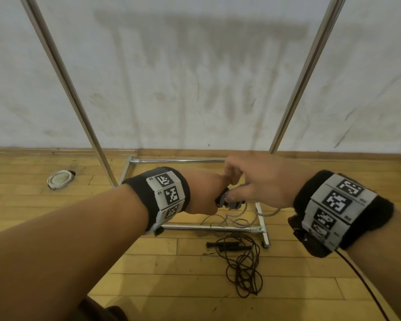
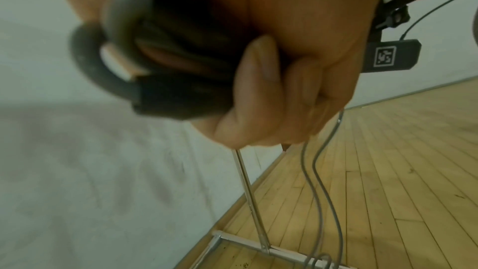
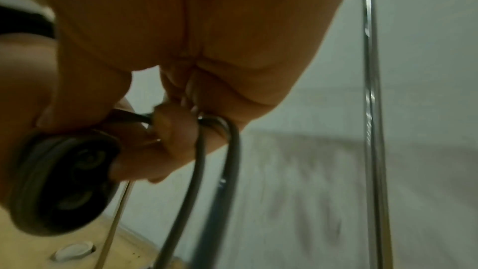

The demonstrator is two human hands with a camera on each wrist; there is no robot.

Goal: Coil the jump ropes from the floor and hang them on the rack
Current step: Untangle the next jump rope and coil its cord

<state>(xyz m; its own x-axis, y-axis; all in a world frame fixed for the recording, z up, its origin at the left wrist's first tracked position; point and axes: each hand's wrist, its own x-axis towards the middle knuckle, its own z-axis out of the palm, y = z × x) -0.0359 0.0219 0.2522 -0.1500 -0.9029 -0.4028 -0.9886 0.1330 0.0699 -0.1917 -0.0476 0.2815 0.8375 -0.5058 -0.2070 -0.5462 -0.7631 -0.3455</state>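
Note:
My left hand [image 1: 208,193] grips the two dark handles [image 1: 228,203] of a grey jump rope, held together in front of the rack's base. Their round end caps [image 3: 64,181] show in the right wrist view. Right beside them my right hand [image 1: 241,181] pinches the grey cord [image 3: 199,150], which drops in two strands [image 2: 318,171] to loose loops on the floor [image 1: 232,220]. A black jump rope [image 1: 241,262] lies tangled on the floor in front of the rack with its handles [image 1: 227,245] side by side. The metal rack has two uprights [image 1: 65,75] [image 1: 308,66]; its top bar is out of view.
The rack's base frame [image 1: 195,227] lies on the wooden floor against a white wall, and the grey loops drape across its front bar. A round white floor fitting [image 1: 59,179] sits left of the rack. A thin cable [image 1: 366,286] trails from my right wristband.

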